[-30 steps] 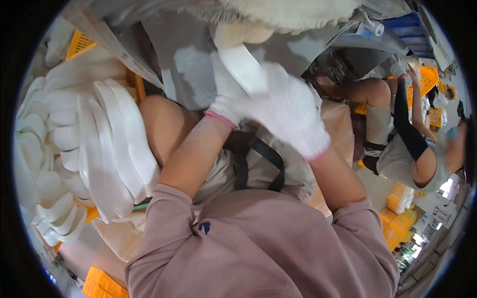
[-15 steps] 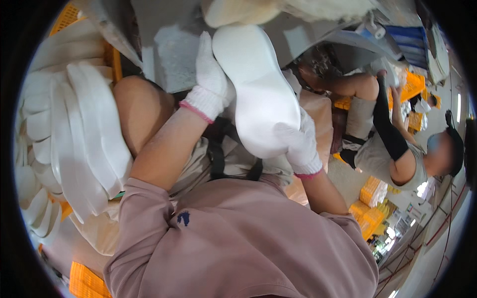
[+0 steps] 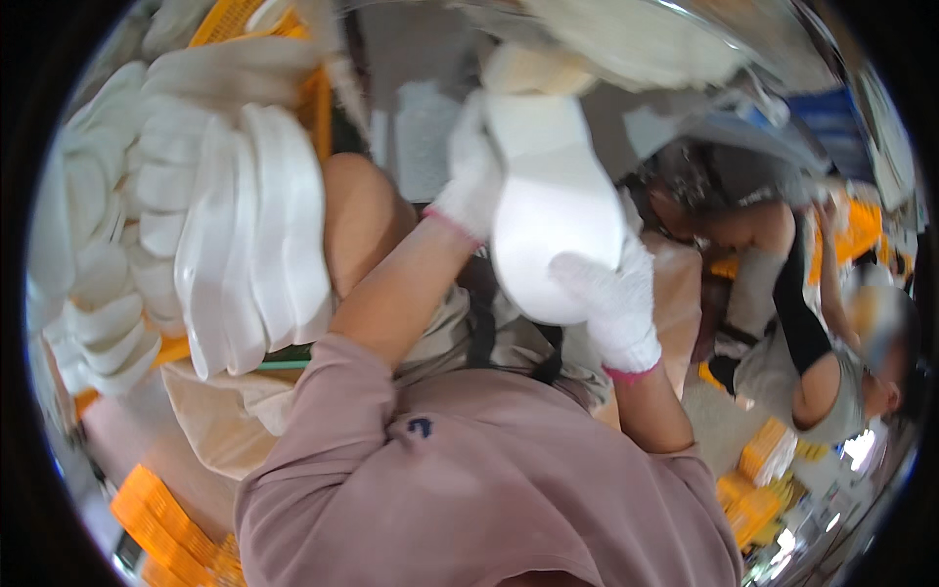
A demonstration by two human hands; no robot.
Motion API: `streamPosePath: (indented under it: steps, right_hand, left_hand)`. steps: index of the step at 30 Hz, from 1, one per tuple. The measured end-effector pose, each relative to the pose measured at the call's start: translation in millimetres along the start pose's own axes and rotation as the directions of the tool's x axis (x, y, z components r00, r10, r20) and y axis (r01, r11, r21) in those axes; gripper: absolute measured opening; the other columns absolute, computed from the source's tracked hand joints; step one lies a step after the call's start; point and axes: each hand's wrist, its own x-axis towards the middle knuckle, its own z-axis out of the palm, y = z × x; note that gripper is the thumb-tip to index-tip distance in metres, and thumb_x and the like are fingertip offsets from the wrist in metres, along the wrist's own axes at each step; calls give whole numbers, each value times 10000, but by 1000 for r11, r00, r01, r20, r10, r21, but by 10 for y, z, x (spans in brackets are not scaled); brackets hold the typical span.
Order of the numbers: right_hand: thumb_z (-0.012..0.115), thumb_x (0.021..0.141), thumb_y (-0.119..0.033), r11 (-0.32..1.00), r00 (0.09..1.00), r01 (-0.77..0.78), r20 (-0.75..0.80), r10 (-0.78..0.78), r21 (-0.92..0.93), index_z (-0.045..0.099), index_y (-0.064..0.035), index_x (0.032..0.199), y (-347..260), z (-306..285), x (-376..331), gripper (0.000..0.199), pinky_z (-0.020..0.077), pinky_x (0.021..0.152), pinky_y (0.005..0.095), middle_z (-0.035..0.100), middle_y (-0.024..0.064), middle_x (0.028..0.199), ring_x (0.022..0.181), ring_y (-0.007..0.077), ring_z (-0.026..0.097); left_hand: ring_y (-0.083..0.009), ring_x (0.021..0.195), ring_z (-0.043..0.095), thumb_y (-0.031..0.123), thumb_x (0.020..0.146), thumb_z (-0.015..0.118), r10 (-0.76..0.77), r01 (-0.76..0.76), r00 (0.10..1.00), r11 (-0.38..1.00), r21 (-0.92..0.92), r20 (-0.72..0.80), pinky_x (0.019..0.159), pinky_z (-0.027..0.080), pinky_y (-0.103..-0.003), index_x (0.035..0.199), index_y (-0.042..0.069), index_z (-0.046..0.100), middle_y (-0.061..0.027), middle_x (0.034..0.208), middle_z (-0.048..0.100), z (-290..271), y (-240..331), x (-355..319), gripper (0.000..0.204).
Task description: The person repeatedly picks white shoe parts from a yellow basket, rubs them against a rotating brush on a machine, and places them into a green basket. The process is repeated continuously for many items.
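- Head view, centre of the frame: one white shoe sole (image 3: 553, 210), broad face toward the camera, held up between two gloved hands.
- Left hand (image 3: 469, 181), in a white knit glove with a pink cuff, clasped on the upper left edge of the sole, fingers hidden behind it.
- Right hand (image 3: 616, 303), in a matching glove, gripping the lower right edge of the sole, fingers curled over the rim.
- Two bare forearms rising from mauve sleeves (image 3: 469, 489) at the lower edge.
- One bare knee (image 3: 357, 220) just left of the left forearm.
- Left of the frame: a dense stack of white soles (image 3: 235, 225), too many and too overlapped to count; at least a dozen edges showing.
- Orange crates: one (image 3: 303, 88) at upper left behind the stack, one (image 3: 161, 519) at lower left, more small ones at lower right, blurred.
- One other person (image 3: 812, 362) seated at right, dark sleeve on the arm, hands apart from the sole.
- Pale piled material (image 3: 626, 34) along the top edge, kind not clear.
- Against half a second ago: same sole in both hands, now lower and more central; right hand shifted from the far lower tip up onto the lower right rim; left hand holding near the top as before.
- Against one second ago: then a narrow pale piece between the gloves, right glove spread across the middle; now the full sole face exposed.
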Motion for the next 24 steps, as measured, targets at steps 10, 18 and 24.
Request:
streamPosePath:
  steps: [10,18,24]
  right_hand:
    - [891,825,-115,974,997,-79,-14,78,-210,611,47,1431,273,-395,-222,687,589,960,356,742,108,1276,1130,179,701]
    - [819,910,-201,451,822,-491,-568,-43,-745,651,33,1363,581,-1642,-891,537,589,895,371,748,163,1179,1010,280,735]
    - [754,951,-32,663,934,306,79,-350,-683,705,23,1332,291,-187,-233,388,558,950,376,720,157,1124,1024,275,701]
  left_hand:
    - [-310,1188,690,431,1111,452,-41,48,974,998,29,-221,1080,534,-445,1321,51,649,-135,1281,723,-49,76,104,477]
    - [-280,977,725,121,826,849,601,-171,711,-356,919,365,891,571,-342,1280,17,724,-138,1097,754,233,1468,-2433,482]
    - [-405,1280,612,436,824,835,535,406,839,-739,538,102,1087,512,-456,1506,90,606,-249,1394,625,80,2460,-2912,799]
